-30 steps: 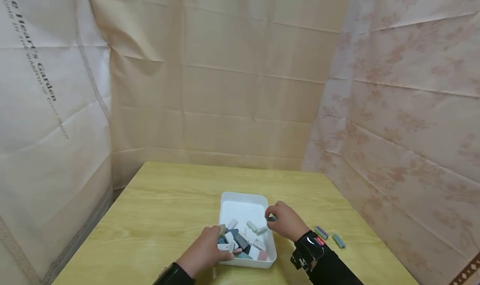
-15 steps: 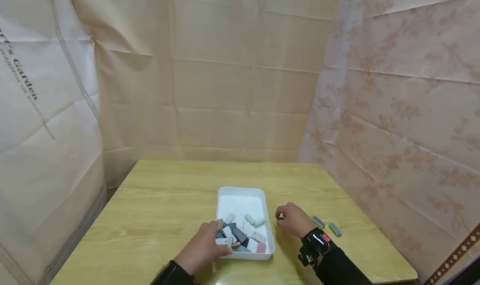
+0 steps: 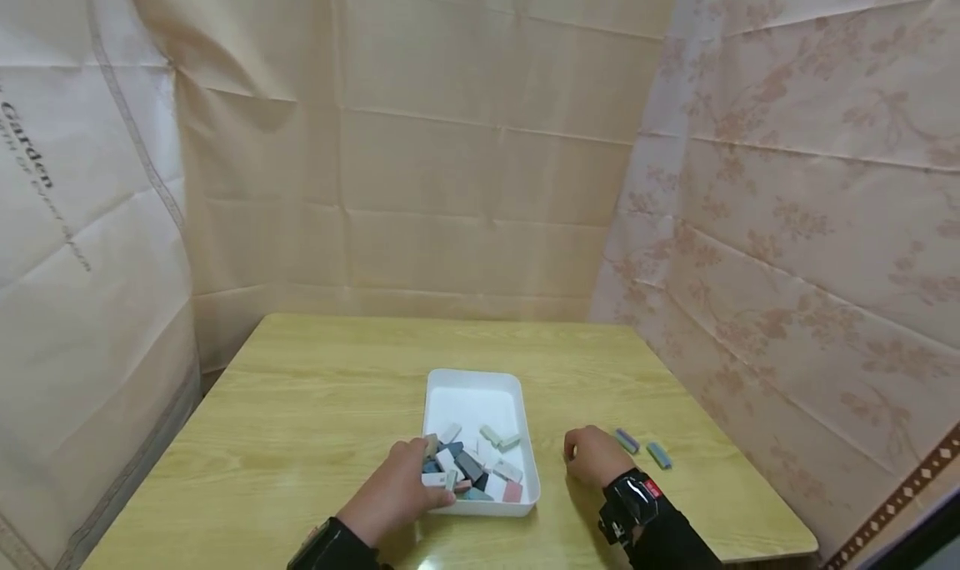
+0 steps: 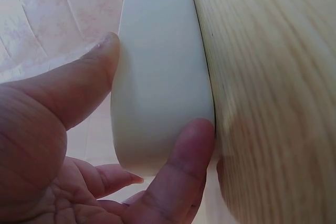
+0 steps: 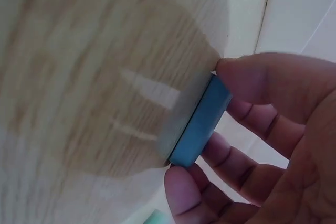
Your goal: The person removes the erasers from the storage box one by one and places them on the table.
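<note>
We count one white tray (image 3: 491, 510), standing on one table (image 3: 337, 370). In it lies a heap (image 3: 469, 466) of small blocks in white, grey, blue and pink; they overlap, so we cannot number them exactly. Two pale green blocks (image 3: 490, 435) sit at its far side. On the table, beyond the right hand, we see two more pieces: a purple piece (image 3: 627, 442) edged with green and a teal piece (image 3: 659, 455), near each other but apart. Three cloths hang around: a white one (image 3: 45, 220), a beige one (image 3: 412, 137) and a flowered one (image 3: 787, 262).

The heap fills the tray's near half, and white floor shows in the far half. Bare tabletop separates the tray's right wall from the right hand, and the tray sits well in from the far edge.

The left hand (image 3: 397, 487) grips the tray's near left corner, thumb and fingers against its wall. The right hand (image 3: 596, 457) pinches a blue block (image 5: 202, 127) by its two ends, right at the tabletop.
</note>
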Available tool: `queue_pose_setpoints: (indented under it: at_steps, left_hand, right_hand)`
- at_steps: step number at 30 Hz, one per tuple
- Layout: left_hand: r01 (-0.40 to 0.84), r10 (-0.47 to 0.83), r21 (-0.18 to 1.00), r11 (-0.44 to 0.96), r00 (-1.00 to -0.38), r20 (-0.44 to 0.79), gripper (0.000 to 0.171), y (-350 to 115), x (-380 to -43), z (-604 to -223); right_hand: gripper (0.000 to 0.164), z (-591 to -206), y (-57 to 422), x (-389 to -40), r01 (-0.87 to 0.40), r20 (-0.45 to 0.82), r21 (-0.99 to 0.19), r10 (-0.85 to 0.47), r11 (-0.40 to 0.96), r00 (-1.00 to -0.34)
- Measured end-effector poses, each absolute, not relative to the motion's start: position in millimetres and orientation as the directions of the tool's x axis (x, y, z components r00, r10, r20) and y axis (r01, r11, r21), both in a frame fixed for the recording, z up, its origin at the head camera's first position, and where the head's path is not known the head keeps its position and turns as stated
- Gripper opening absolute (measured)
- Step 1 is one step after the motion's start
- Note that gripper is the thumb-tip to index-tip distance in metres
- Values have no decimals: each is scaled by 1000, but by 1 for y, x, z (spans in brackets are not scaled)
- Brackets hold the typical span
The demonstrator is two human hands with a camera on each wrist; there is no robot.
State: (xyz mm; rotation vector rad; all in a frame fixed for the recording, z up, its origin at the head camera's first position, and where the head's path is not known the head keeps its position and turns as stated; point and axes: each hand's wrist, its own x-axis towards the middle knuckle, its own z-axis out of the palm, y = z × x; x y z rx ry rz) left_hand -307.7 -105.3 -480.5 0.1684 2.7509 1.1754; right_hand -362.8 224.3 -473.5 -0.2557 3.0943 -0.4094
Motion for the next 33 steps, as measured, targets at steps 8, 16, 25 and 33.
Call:
queue_pose_setpoints:
  at_steps: [8,16,25,33]
  left_hand:
    - [53,155,721,691,-985,-76,100,-104,-308,-481]
    - [39,145,726,687,-986,-84,99,-104,-307,-480]
    - [53,150,728,683,-986,-68,99,-107,-308,-478]
    - [66,169,747,661,-984,-63,96,-108,-306,-479]
  right_hand:
    - [22,-477,228,-365,-160,-17,-260,-170,952,-985]
    - [14,-465,220,-358,-158,24,-201,-156,967,-987]
    - [27,-426,157,-343,-327,55,-323,-328,888,-943]
    - [20,-448,120,-335,-402,-12,-282,-423,871,-906]
